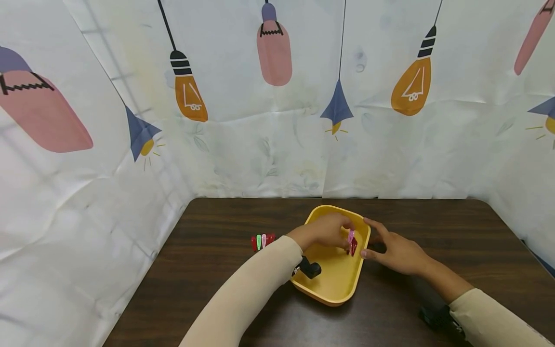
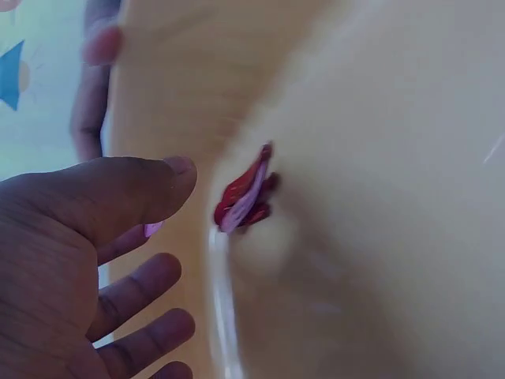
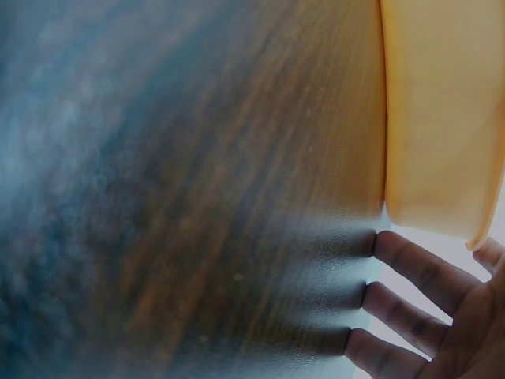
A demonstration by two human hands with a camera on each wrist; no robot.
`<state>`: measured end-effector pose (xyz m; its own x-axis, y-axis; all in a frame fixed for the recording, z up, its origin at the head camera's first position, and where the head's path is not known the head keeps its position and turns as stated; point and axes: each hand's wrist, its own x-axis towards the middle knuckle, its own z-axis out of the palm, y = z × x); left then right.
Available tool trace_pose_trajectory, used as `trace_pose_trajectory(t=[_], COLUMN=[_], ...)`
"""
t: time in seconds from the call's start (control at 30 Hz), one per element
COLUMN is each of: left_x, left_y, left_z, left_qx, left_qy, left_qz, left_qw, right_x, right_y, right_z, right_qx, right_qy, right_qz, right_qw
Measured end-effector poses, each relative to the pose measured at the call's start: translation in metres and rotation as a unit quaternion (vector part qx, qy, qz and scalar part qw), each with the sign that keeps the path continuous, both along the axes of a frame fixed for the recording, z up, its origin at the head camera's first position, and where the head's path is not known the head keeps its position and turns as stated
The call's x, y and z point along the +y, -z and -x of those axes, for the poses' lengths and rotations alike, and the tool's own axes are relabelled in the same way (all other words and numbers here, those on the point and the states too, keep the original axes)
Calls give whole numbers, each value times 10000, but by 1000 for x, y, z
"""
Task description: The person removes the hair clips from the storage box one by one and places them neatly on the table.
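Note:
My left hand (image 1: 329, 230) reaches over the yellow bin (image 1: 334, 300) and pinches a pink hair clip (image 1: 351, 235) between thumb and fingertips. In the left wrist view only a sliver of that clip shows behind the thumb. Below the fingertips, red hair clips (image 2: 242, 185) and a pink one (image 2: 246, 201) lie bunched on the bin floor. My right hand (image 1: 396, 250) is spread at the bin's right side, thumb and index fingertips right at the rim. In the right wrist view its other fingers (image 3: 426, 272) extend down to the table beside the bin wall.
A row of several red, green and pink hair clips (image 1: 258, 242) lies on the dark wooden table (image 1: 208, 270), left of the bin and partly behind the left sleeve (image 1: 251, 289). A patterned white cloth (image 1: 277, 154) hangs along the table's back edge.

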<state>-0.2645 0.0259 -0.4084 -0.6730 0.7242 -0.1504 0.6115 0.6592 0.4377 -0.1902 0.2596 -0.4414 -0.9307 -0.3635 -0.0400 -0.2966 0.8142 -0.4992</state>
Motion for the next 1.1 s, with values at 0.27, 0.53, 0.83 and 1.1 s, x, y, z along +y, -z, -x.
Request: trace_pose_trajectory(t=[0.27,0.53,0.83,1.1], left_x=[-15,-28,-45,-63], left_y=[-11,-15,-21,-24], left_z=[2,3,2,2], left_qx=[111,116,257,269], left_qy=[186,-91,-322,-557], left_qz=[-471,-680,-819,-1055], left_qw=[9987,9976,9958,9925], right_x=[-1,0,0,0], right_y=[1,3,4,3], right_z=[2,3,3,3], right_qx=[-50,-37,-78,-84], right_qy=[32,58,60,87], right_qz=[-39,-50,-29,-30], right_qw=[10000,10000,9999,9999])
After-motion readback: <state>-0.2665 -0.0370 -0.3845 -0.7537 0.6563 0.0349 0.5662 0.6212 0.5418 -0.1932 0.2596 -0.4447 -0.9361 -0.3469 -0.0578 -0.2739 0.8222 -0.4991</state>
